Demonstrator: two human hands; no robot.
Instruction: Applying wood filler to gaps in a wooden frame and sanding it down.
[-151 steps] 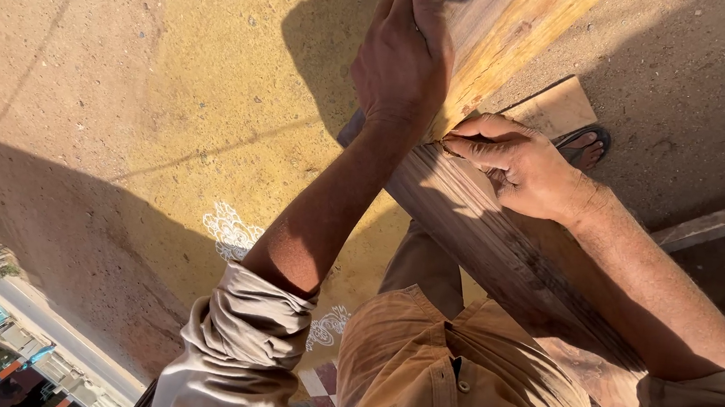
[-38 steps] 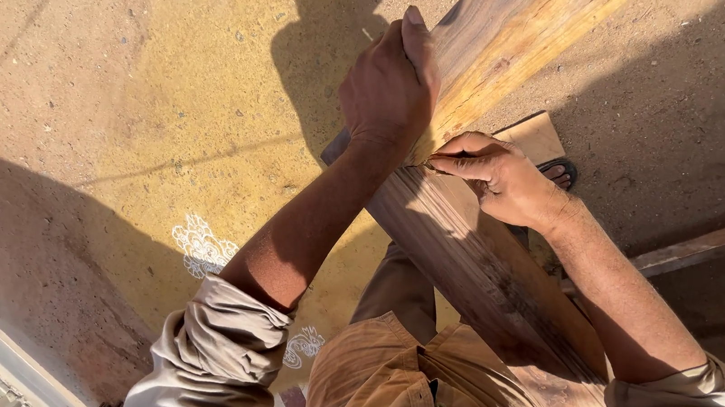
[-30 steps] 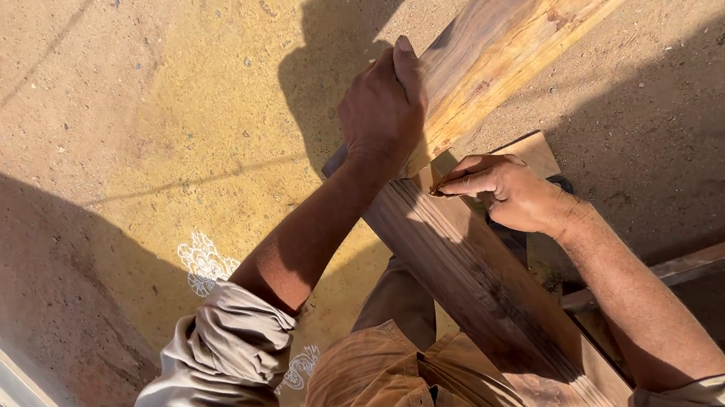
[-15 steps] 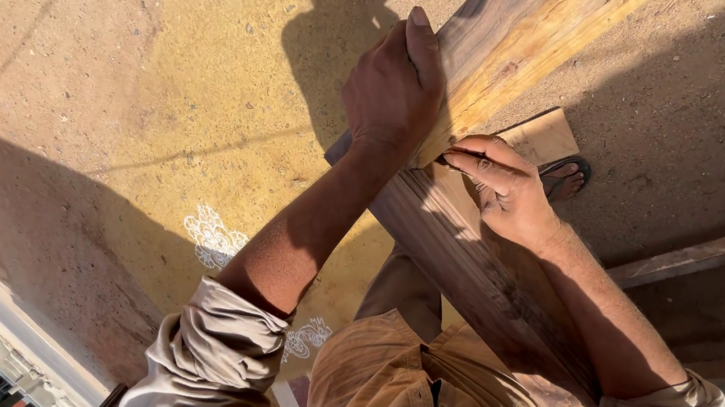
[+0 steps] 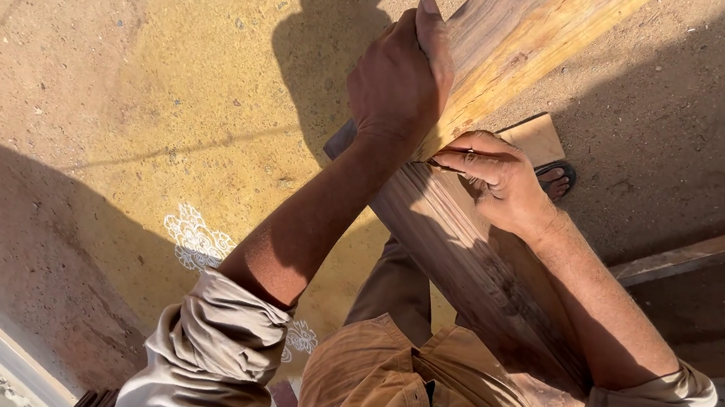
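Sandy ground (image 5: pixel 123 67), tan with a yellower patch in the middle, fills most of the head view, half in sun and half under long dark shadows. On it lie two white chalk floor drawings (image 5: pixel 195 239), lacy and rounded, one beside the rolled sleeve and a smaller one nearer the trouser leg; no packages or printed signs can be made out.

One long wooden plank (image 5: pixel 475 253) runs slantwise from the lower right corner to the top edge, above the ground and across the person's front. Its near stretch is dark brown with fine parallel grain lines, while the far stretch is paler, honey-yellow along one edge and grey-brown along the other. A second, darker beam (image 5: pixel 703 247) lies in shade at the right, well apart from the plank. Under the plank sits a small pale flat board (image 5: pixel 538 137), and just beside it a foot in a dark sandal (image 5: pixel 557 176).

Two hands are on the plank. The left hand (image 5: pixel 399 80) is clamped over the plank's edge, fingers wrapped around it, thumb lying along the top face. The right hand (image 5: pixel 493 177) rests on the top face just beside the left, fingers pinched together as if around something thin; what it pinches is too small to tell.
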